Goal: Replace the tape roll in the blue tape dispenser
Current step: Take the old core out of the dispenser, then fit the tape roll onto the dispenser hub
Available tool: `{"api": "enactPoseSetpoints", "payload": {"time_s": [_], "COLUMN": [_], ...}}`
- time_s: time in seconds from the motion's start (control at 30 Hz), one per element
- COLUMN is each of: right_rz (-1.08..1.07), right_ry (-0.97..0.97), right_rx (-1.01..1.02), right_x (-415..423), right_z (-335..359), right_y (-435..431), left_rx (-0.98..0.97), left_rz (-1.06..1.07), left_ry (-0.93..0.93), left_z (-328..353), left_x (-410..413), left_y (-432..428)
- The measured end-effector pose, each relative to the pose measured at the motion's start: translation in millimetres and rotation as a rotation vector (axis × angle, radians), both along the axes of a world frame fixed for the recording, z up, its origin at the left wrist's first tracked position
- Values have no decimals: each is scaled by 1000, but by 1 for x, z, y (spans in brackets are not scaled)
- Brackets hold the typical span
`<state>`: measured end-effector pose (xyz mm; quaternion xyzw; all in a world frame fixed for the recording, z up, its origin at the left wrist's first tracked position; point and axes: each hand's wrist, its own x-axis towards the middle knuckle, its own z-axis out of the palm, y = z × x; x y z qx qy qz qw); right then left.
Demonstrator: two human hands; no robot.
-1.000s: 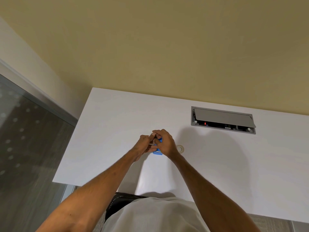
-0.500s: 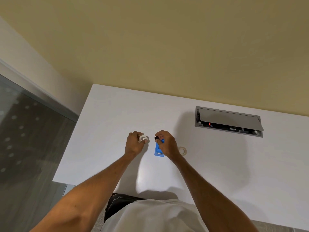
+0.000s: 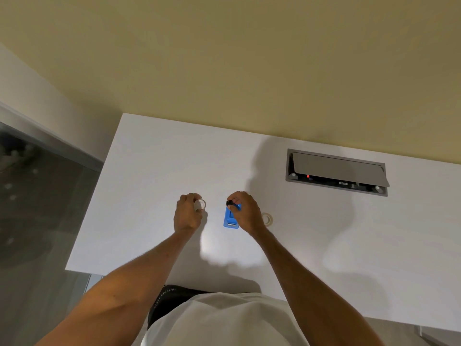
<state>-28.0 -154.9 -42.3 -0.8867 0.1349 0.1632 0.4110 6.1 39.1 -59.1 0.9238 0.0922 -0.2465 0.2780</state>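
Observation:
The blue tape dispenser (image 3: 231, 218) lies flat on the white table (image 3: 149, 176), its metal cutter end toward me. My right hand (image 3: 245, 212) rests over its far end and pinches a small black spindle (image 3: 229, 203) between the fingertips. My left hand (image 3: 187, 213) is to the left of the dispenser, fingers closed on a small whitish tape roll (image 3: 200, 205) held just above the table. A second tape roll (image 3: 267, 218) lies flat on the table to the right of my right hand, partly hidden by it.
A grey cable box (image 3: 336, 172) with its lid tilted open is set into the table at the back right. The table meets a yellow wall (image 3: 224, 58) behind. Its left edge drops off to a dark floor (image 3: 37, 221).
Both hands were together over the dispenser. The left hand has drawn away to the left with the small tape roll, while the right hand stays at the dispenser holding the black spindle.

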Motion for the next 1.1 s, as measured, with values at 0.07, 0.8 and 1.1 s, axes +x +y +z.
{"api": "enactPoseSetpoints", "payload": {"time_s": [0.07, 0.8, 1.1], "right_rz": [-5, 9, 11], "right_ry": [6, -13, -90], "right_rx": [1, -10, -27], "right_x": [-1, -12, -13], "right_z": [-1, 5, 19], "right_y": [-2, -4, -6], "left_rx": [5, -64, -522], "left_rz": [2, 103, 139], "left_ry": [9, 35, 19], "left_z": [-3, 7, 36], "left_x": [1, -1, -5], "left_y": [0, -11, -40]}}
